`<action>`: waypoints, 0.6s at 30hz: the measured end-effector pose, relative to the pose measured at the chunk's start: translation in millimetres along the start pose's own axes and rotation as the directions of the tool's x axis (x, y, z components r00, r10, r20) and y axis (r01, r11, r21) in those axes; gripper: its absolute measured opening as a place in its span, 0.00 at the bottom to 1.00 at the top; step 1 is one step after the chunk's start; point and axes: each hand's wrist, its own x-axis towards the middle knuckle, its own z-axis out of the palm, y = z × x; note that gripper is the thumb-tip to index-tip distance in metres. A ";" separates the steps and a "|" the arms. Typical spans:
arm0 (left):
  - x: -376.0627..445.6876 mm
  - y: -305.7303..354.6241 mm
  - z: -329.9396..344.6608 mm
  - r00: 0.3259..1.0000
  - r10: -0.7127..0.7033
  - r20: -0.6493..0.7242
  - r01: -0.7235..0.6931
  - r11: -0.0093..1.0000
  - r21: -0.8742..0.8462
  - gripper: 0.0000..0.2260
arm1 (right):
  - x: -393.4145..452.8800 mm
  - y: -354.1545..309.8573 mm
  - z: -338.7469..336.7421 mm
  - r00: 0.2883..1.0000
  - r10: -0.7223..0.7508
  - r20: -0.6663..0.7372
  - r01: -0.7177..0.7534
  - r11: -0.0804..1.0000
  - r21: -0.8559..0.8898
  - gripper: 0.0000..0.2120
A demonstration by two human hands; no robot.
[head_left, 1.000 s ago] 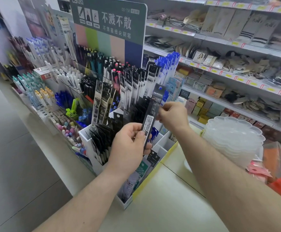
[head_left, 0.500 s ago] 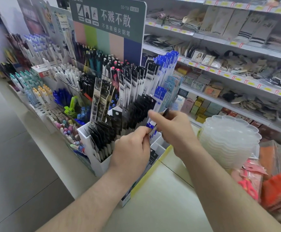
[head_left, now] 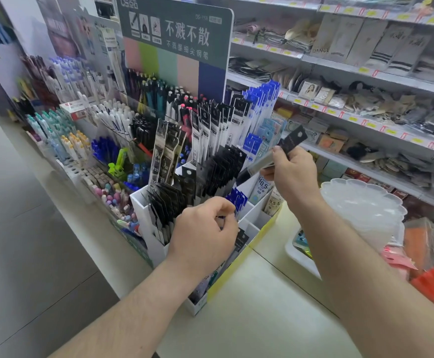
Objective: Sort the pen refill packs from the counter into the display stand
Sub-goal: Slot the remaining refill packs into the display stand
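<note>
The tall shelving unit [head_left: 365,81] of small packaged goods fills 1 to 3 o'clock. The white tiered cardboard display stand [head_left: 156,244], packed with black refill packs, occupies centre. A stack of clear scalloped plastic trays [head_left: 360,210] stands at 3 o'clock. The right hand [head_left: 292,174] pinches 1 long black pen refill pack [head_left: 272,157] tilted above the stand's right compartments. The left hand [head_left: 203,233] has fingers curled at the front compartments; whether it grips anything cannot be told.

Right hand [head_left: 292,174] now lifts one black refill pack [head_left: 275,157] up and right, clear of left hand [head_left: 205,235], which sinks toward the display stand [head_left: 156,244].
</note>
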 end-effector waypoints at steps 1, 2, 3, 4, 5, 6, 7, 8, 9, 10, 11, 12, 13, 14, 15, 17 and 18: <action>-0.1 -0.6 -0.8 1.000 0.001 0.009 -0.001 1.000 0.005 0.06 | 0.4 -0.9 4.4 1.000 -0.013 0.009 0.013 1.000 -0.014 0.11; -0.4 -0.9 -1.9 1.000 0.002 0.020 -0.002 1.000 0.010 0.06 | 0.3 -2.3 8.5 0.999 -0.026 0.020 0.026 0.999 -0.019 0.11; -0.5 -1.2 -2.8 1.000 0.002 0.028 -0.003 1.000 0.015 0.06 | 0.4 -3.3 12.7 0.998 -0.036 0.042 0.036 0.999 -0.020 0.11; -0.5 -1.3 -3.6 0.999 0.004 0.033 -0.004 1.000 0.017 0.06 | 0.2 -4.8 17.1 0.996 -0.038 0.076 0.040 0.999 -0.027 0.10; -0.8 -1.1 -4.4 0.999 0.004 0.036 -0.005 1.000 0.020 0.06 | 0.6 -5.0 21.6 0.993 -0.030 0.118 0.034 0.999 -0.036 0.10; -0.9 -0.6 -4.6 0.999 0.001 0.040 -0.002 1.000 0.024 0.06 | 2.1 -3.9 26.6 0.986 -0.008 0.164 0.019 0.998 -0.061 0.11; -0.8 -0.1 -4.5 0.999 -0.001 0.046 0.000 1.000 0.027 0.06 | 4.7 -0.9 31.4 0.978 0.013 0.209 0.006 0.996 -0.094 0.11; -0.7 0.0 -3.9 0.999 -0.001 0.050 -0.001 1.000 0.024 0.06 | 6.5 2.1 35.6 0.966 0.035 0.255 0.004 0.988 -0.152 0.11; -0.6 -0.2 -3.0 0.999 0.003 0.055 -0.004 1.000 0.020 0.06 | 8.6 6.0 39.7 0.952 0.052 0.301 0.014 0.977 -0.214 0.11; -0.6 -0.1 -2.5 0.998 0.007 0.059 -0.008 1.000 0.016 0.06 | 9.8 8.3 42.9 0.937 0.072 0.341 0.028 0.959 -0.282 0.11; -0.6 0.0 -2.0 0.998 0.009 0.065 -0.010 1.000 0.016 0.07 | 11.2 10.5 45.5 0.924 0.086 0.373 0.053 0.937 -0.346 0.11; -0.2 -0.7 -1.7 0.998 0.008 0.068 -0.009 1.000 0.018 0.07 | 11.0 10.5 46.9 0.910 0.097 0.403 0.084 0.908 -0.410 0.11; 0.4 -1.7 -1.4 0.998 0.008 0.070 -0.010 1.000 0.021 0.07 | 10.8 10.5 47.7 0.901 0.101 0.421 0.121 0.875 -0.469 0.11; 0.9 -2.5 -1.5 0.997 0.012 0.071 -0.014 1.000 0.026 0.06 | 10.3 9.2 48.4 0.901 0.101 0.422 0.149 0.841 -0.521 0.11; 1.3 -3.3 -1.7 0.997 0.017 0.072 -0.020 0.999 0.033 0.06 | 11.1 8.8 49.8 0.905 0.098 0.413 0.167 0.812 -0.559 0.12; 1.8 -5.0 -1.7 0.996 0.048 0.076 -0.052 0.997 0.048 0.06 | 13.1 8.4 52.1 0.911 0.129 0.392 0.152 0.779 -0.608 0.10; 1.2 -3.5 -2.5 0.993 0.088 0.074 -0.092 0.994 0.064 0.06 | 13.5 7.7 52.6 0.903 0.149 0.403 0.150 0.769 -0.621 0.09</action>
